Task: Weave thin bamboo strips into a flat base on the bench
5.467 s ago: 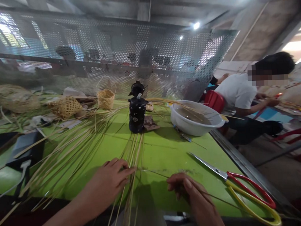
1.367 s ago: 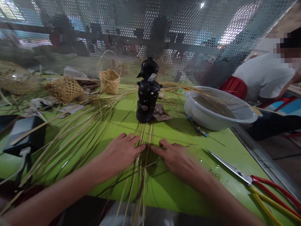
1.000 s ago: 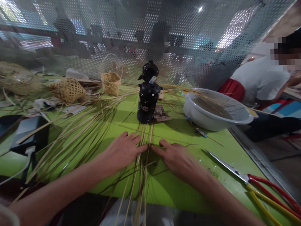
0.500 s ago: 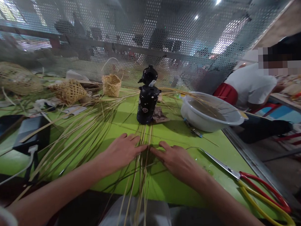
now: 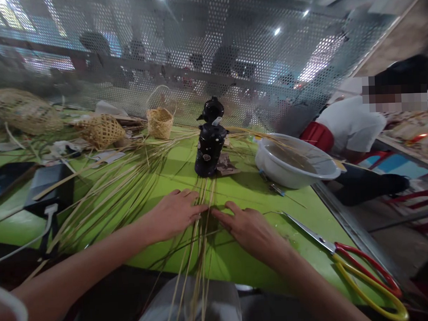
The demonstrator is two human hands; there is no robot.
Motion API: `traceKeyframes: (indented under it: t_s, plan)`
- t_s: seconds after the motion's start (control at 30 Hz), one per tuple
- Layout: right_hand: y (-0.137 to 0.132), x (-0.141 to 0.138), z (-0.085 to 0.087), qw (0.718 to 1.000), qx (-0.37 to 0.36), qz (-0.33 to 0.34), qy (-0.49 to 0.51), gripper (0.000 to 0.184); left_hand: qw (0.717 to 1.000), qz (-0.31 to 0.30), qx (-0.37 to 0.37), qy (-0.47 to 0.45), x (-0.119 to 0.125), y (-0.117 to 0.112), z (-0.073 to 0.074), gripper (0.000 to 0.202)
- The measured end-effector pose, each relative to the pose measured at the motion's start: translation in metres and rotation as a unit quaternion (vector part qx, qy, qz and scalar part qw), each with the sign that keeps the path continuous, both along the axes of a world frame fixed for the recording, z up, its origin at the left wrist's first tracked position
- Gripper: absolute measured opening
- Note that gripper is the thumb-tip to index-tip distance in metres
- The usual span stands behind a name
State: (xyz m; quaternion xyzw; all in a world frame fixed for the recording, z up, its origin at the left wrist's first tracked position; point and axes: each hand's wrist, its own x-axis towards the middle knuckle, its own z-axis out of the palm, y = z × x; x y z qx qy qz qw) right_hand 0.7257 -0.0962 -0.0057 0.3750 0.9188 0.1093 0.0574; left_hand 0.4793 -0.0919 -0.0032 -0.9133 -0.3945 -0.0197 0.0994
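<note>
A bundle of thin bamboo strips (image 5: 201, 236) runs from a black flask (image 5: 209, 143) toward me across the green table (image 5: 243, 187) and hangs over its near edge. My left hand (image 5: 172, 217) lies flat on the strips from the left, fingers stretched out, fingertips pressing them down. From the right, my right hand (image 5: 249, 227) rests flat too, its fingertips meeting the same strips. Neither hand grips anything. A thin crosswise strip passes under both hands.
Red-and-yellow-handled scissors (image 5: 347, 263) lie at right. A white basin (image 5: 294, 160) holds water. More loose strips (image 5: 110, 192) fan out at left, beside a black device with cable (image 5: 48, 187). Woven baskets (image 5: 159, 121) stand at the back. A person in white (image 5: 353, 125) sits at right.
Since 5.5 s ago both hands moved forward and flattened on the bundle; the right hand let go of a thin strip. Over the last second they have barely moved.
</note>
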Motion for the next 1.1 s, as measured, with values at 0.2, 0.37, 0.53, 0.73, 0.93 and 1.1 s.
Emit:
traceKeyframes:
  t_s: [0.2, 0.37, 0.53, 0.73, 0.93, 1.1]
  plan:
    - [0.001, -0.004, 0.002, 1.0, -0.008, 0.001, 0.0, 0.046, 0.999, 0.021, -0.017, -0.026, -0.002, 0.003, -0.002, 0.038]
    - [0.0, -0.005, 0.004, 1.0, -0.022, -0.006, 0.004, 0.042, 1.0, 0.017, -0.003, -0.024, -0.001, 0.0, 0.001, 0.036]
    - [-0.001, -0.004, 0.002, 0.999, -0.027, -0.013, 0.017, 0.041, 1.0, 0.011, 0.009, -0.021, -0.001, -0.002, 0.004, 0.036]
    - [0.0, -0.002, 0.002, 0.999, -0.03, -0.015, 0.022, 0.039, 1.0, 0.01, 0.006, 0.015, 0.006, -0.004, 0.012, 0.037]
    - [-0.004, -0.002, 0.005, 0.999, -0.045, -0.019, 0.022, 0.038, 1.0, 0.001, -0.007, 0.008, 0.01, -0.012, 0.015, 0.029]
    - [-0.008, 0.001, 0.0, 0.999, -0.043, 0.003, 0.031, 0.042, 1.0, -0.011, -0.008, 0.006, 0.007, -0.013, 0.009, 0.032]
